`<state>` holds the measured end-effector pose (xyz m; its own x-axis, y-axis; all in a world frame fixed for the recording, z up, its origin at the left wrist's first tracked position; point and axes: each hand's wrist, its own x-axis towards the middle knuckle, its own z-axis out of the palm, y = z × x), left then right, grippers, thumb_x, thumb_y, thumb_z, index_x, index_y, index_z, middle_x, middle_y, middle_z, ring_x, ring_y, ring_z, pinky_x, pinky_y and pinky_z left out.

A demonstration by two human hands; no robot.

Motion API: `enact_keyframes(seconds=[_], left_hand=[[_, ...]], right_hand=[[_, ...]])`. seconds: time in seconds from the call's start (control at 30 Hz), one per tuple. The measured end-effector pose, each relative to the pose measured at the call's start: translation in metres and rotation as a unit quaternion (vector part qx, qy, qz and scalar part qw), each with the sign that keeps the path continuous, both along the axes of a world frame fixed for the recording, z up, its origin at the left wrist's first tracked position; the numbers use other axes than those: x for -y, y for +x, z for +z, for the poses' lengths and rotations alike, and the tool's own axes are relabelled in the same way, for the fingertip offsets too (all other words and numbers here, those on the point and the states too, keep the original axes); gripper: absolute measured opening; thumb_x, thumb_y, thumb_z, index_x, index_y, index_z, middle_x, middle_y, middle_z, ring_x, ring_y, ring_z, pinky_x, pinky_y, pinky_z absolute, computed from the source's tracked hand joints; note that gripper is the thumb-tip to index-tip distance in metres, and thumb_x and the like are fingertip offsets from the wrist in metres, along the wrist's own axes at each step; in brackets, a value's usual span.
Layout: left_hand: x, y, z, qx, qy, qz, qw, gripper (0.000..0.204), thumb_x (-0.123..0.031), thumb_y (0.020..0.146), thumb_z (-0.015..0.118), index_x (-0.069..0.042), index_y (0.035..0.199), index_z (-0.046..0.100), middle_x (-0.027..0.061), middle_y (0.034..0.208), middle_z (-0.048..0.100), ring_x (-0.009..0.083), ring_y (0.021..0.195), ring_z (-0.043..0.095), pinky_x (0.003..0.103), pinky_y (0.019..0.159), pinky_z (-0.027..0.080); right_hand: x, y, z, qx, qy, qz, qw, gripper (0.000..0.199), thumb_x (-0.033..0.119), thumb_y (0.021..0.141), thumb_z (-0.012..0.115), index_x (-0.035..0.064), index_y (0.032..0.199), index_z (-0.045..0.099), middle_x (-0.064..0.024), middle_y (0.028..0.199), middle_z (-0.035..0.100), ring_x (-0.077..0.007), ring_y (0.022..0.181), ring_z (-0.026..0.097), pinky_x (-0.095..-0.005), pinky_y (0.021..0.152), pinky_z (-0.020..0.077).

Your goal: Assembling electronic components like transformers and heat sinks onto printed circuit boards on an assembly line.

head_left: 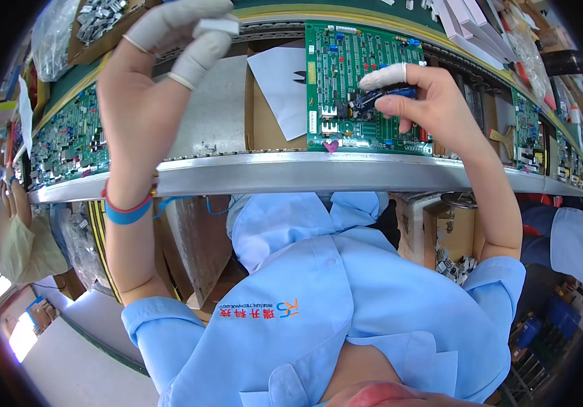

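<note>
My left hand, raised at the upper left, wears white finger cots and pinches a small white block-shaped part between thumb and fingertips. My right hand is over the right half of a green circuit board, with a white cot on its index finger. Between its thumb and index finger is a dark blue and black elongated part, its exact kind unclear. That part's left end is close to black and white components on the board. A blue band circles my left wrist.
The board lies on a conveyor with a metal front rail. Left of it are white paper and a grey plate. More circuit boards stand farther left and right. A cardboard box of metal parts sits at upper left.
</note>
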<state>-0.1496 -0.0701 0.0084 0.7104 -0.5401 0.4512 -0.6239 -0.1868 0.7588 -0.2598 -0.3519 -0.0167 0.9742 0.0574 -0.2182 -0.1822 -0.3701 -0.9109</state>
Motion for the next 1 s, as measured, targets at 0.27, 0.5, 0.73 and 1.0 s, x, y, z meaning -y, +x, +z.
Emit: enact_keyframes(seconds=[0.27,0.5,0.73,1.0], left_hand=[[0.008,-0.007,-0.035,-0.093,-0.019,0.033,0.995,0.024,-0.005,0.083,0.068,-0.002,0.107,0.068,0.0035,0.095,0.071,0.0098,0.087,0.062,0.025,0.085,0.048],[0.008,-0.006,-0.047,-0.084,0.001,0.042,0.996,0.025,-0.008,0.082,0.07,-0.006,0.107,0.069,0.0021,0.092,0.071,0.0099,0.084,0.062,0.025,0.082,0.048],[0.004,-0.008,-0.052,-0.072,0.014,0.035,0.997,0.023,-0.01,0.081,0.071,-0.006,0.104,0.07,0.002,0.091,0.071,0.0098,0.081,0.06,0.025,0.081,0.047],[0.014,-0.024,-0.044,-0.233,0.019,-0.038,0.972,0.032,-0.006,0.087,0.064,0.001,0.118,0.058,0.0113,0.108,0.068,0.0127,0.103,0.061,0.028,0.094,0.045]], right_hand=[[-0.019,-0.022,-0.018,0.245,-0.262,0.07,0.931,0.023,0.01,0.074,0.073,0.0029,0.093,0.063,-0.012,0.086,0.062,-0.0304,0.075,0.061,-0.0365,0.063,0.0493],[-0.027,-0.024,-0.022,0.301,-0.335,0.103,0.887,0.019,0.01,0.074,0.072,0.0024,0.088,0.062,-0.0088,0.079,0.056,-0.026,0.066,0.06,-0.0351,0.053,0.0476],[-0.032,-0.026,-0.024,0.324,-0.388,0.116,0.855,0.021,0.013,0.074,0.072,0.0022,0.088,0.062,-0.0076,0.078,0.054,-0.022,0.064,0.06,-0.0327,0.049,0.0468],[-0.03,-0.026,-0.004,0.282,-0.394,0.118,0.867,0.026,0.013,0.075,0.072,0.0031,0.097,0.064,-0.0086,0.08,0.057,-0.0237,0.068,0.062,-0.0326,0.056,0.0488]])
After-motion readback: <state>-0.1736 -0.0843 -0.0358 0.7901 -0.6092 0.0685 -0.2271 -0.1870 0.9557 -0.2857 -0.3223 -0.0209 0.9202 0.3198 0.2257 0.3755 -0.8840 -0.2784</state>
